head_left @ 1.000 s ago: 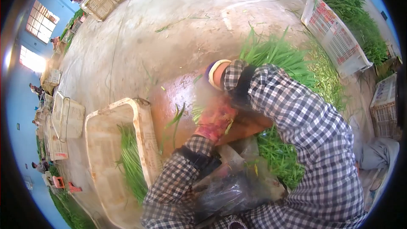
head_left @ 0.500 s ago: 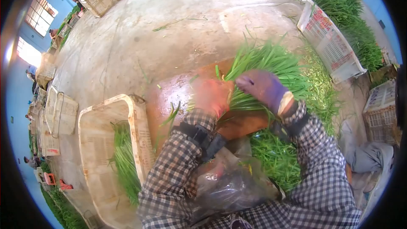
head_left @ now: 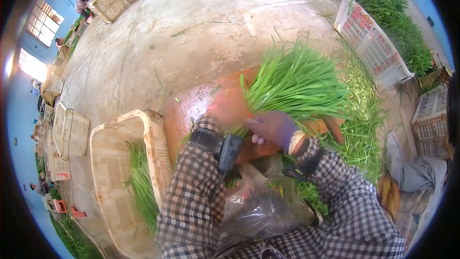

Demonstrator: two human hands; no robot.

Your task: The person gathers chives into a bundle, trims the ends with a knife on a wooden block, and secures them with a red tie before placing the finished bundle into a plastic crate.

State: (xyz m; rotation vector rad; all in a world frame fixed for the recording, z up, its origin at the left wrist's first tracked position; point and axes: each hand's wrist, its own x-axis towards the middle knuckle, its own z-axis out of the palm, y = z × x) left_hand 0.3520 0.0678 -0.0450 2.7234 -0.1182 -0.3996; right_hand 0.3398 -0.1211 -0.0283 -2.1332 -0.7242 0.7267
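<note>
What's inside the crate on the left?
The crate holds a thin layer of long green leaves along its middle, with bare floor showing on both sides of them. Its near end runs under the left sleeve, so that part is hidden.

Bright daylight scene through a strong fisheye lens.

Light pours from blown-out windows (head_left: pixel 34 43) at the far left and glares off the wet concrete floor (head_left: pixel 201 33); shadows are soft and faint. The left hand (head_left: pixel 227 107) is smeared by motion blur, the right hand (head_left: pixel 272 127) is slightly soft. Edges curve hard, with black corners and blue fringing around the rim.
</note>
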